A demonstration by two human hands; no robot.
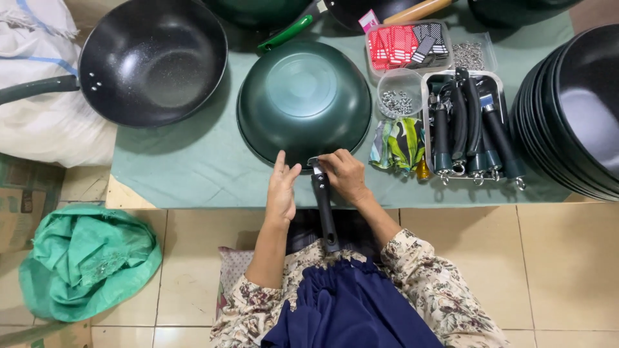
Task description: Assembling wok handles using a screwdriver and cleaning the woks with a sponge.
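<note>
A dark green wok (303, 100) lies upside down on the green cloth of a low table (193, 167). A black handle (324, 209) sticks out from its near rim toward me. My left hand (282, 188) rests flat with fingers straight against the wok's near edge, just left of the handle. My right hand (343, 174) pinches the top of the handle where it meets the rim; a small metal part shows at my fingertips.
A black wok (151, 61) sits at the table's left. At right stand a tray of dark handles (467, 125), a cup of screws (398, 98), a box of tags (406, 44) and stacked black woks (577, 109). A green cloth bundle (87, 261) lies on the tiled floor.
</note>
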